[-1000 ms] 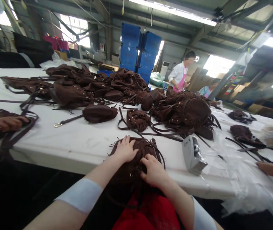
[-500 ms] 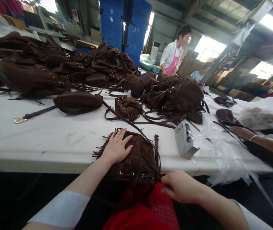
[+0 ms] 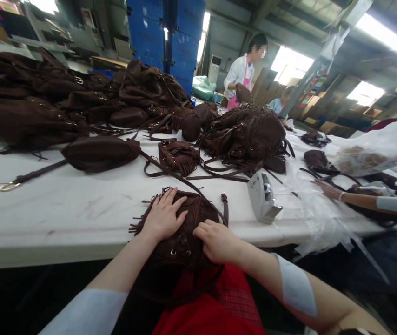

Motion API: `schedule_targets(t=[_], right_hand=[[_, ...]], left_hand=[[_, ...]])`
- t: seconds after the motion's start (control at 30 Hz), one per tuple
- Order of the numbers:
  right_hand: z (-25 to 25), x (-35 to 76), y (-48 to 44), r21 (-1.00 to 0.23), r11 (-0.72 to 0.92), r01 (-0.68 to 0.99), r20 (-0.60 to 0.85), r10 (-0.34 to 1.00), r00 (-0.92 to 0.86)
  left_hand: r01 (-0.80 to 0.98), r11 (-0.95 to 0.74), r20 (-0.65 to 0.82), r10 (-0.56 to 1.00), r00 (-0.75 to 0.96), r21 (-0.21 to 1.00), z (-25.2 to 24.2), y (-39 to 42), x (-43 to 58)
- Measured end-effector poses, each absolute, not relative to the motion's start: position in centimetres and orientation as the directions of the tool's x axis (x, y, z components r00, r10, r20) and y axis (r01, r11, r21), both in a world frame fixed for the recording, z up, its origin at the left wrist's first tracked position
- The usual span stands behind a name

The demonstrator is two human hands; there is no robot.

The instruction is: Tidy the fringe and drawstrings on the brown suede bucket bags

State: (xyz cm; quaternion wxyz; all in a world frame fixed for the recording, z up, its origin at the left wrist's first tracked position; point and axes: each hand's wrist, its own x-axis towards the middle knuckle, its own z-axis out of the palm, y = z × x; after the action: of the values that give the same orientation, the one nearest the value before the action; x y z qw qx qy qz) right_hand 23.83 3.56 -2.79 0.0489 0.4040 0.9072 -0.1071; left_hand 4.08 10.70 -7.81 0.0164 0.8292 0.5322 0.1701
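Observation:
A dark brown fringed bag [image 3: 184,242] with gold eyelets lies at the table's front edge, its lower part hanging over my lap. Flat on its left side rests my left hand [image 3: 163,216], fingers stretched out. My right hand [image 3: 215,239] is closed in a pinch at the bag's middle, on its fringe; the fingertips are partly hidden. A long strap [image 3: 170,167] runs from the bag up and left across the table. Just right of the bag is a short buckled strap end [image 3: 224,207].
A grey tape dispenser [image 3: 263,197] stands to the right, beside clear plastic film [image 3: 313,209]. Brown bags [image 3: 247,135] are heaped behind. A smaller fringed bag [image 3: 179,156] lies ahead. A co-worker's arm [image 3: 366,200] reaches in from the right; another person [image 3: 238,74] stands beyond.
My right hand has moved up and left from the bag's lower right edge to its middle. My left hand stays on the bag. The person at the back has lifted a brown item.

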Motion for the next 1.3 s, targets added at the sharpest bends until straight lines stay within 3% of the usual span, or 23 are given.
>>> schedule_targets(t=[0.17,0.37,0.43,0.53,0.6,0.67,0.8,0.93,1.13,1.2,1.3], right_hand=[[-2.1,27.5,1.1,-0.118,0.661,0.741,-0.325,0.679,-0.658],[-0.7,32.7,-3.0,-0.072,0.511,0.856,-0.555,0.693,-0.460],[0.0,32.7,-3.1,-0.135,0.462,0.876,-0.498,0.733,-0.463],[0.9,30.5,-1.6,-0.256,0.468,0.846,-0.244,0.816,-0.525],[0.5,28.3,0.2,-0.262,0.544,0.797,-0.108,0.804,-0.585],[-0.6,26.0,2.0,-0.216,0.601,0.770,-0.060,0.779,-0.625],[-3.4,23.7,3.7,-0.138,0.628,0.766,-0.105,0.759,-0.642],[-4.6,26.0,1.5,-0.114,0.656,0.746,-0.274,0.701,-0.658],[-2.9,31.8,-3.7,-0.166,0.454,0.875,-0.522,0.713,-0.469],[-1.7,31.6,-4.2,-0.220,0.434,0.873,-0.472,0.736,-0.485],[-0.7,28.9,-3.5,-0.290,0.510,0.810,-0.232,0.783,-0.577]], left_hand=[[0.869,-0.440,0.261,0.887,0.381,0.227,-7.9,10.8,4.1],[0.862,-0.454,0.260,0.880,0.396,0.225,-7.9,10.9,4.2],[0.863,-0.452,0.252,0.883,0.396,0.226,-7.8,10.9,4.2],[0.866,-0.450,0.250,0.883,0.396,0.217,-7.9,10.9,4.3],[0.868,-0.449,0.255,0.883,0.395,0.211,-7.9,10.9,4.2],[0.868,-0.449,0.256,0.883,0.394,0.212,-7.9,10.8,4.1],[0.865,-0.446,0.248,0.886,0.392,0.230,-7.7,10.7,4.1],[0.860,-0.435,0.241,0.894,0.378,0.265,-7.6,10.6,4.1],[0.856,-0.441,0.236,0.892,0.385,0.271,-7.8,10.9,4.2],[0.858,-0.441,0.241,0.892,0.384,0.265,-7.8,10.9,4.3],[0.863,-0.430,0.239,0.896,0.373,0.265,-7.7,10.8,4.4]])
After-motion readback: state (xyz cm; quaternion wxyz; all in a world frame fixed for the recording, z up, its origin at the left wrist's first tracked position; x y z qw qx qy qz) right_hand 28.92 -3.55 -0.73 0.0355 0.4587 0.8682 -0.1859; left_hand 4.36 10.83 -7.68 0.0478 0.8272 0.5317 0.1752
